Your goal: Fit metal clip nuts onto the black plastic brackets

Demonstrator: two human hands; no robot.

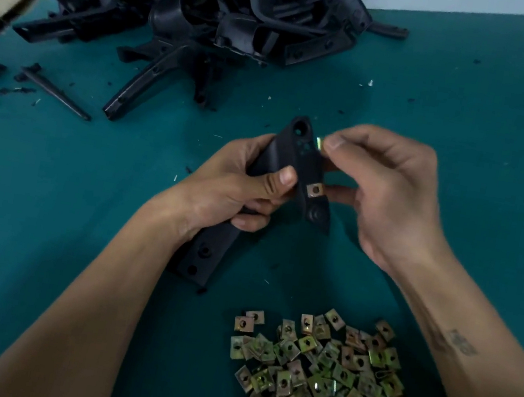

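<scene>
Bracket (289, 158): held up off the bench (47, 198) in front of the person, its upper end with the holes turned toward the right hand, so the edge that takes a nut is within reach.
Left hand (241, 191): grip clamped round the bracket's middle, thumb pressed across the face; it looks meant to steady the part against a push from the side.
Right hand (382, 190): thumb and forefinger pinched on a nut (319, 144), which touches the bracket's upper right edge, apparently being slid on there.
Fitted nut (315, 190): already seated lower down on the same edge, just beside the left thumb tip, so this bracket is partly done.
Loose nuts (320, 382): heaped near the person, under the right forearm, a short reach for the hand that feeds them.
Bracket pile (234, 15): stacked at the far side of the bench, well apart from the work; whether these are fitted I cannot tell.
Next: the nut's hole probably has to line up with a bracket hole; a skewed push could jam it.
</scene>
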